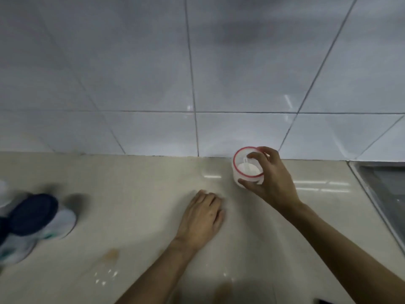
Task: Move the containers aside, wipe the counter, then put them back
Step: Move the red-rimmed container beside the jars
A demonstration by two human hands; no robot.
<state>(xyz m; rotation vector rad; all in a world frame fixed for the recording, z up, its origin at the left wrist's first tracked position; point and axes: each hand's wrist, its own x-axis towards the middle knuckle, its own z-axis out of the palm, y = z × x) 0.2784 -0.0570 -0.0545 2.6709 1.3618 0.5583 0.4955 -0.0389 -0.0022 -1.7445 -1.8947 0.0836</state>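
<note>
Dim, soft light — streaks of glare on the counter (306,185), dark-lidded containers (37,216) at left motion-blurred, wall tiles (131,62) bowed by wide-angle distortion.

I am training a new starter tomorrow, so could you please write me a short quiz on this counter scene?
1. True or false: the right hand grips the red-rimmed container.
2. Where does the left hand rest?
A. flat on the counter
B. on the tiled wall
C. on the dark-lidded containers
3. Fill in: the dark-lidded containers stand at the counter's far ____ side.

Key: 1 true; 2 A; 3 left.
</note>
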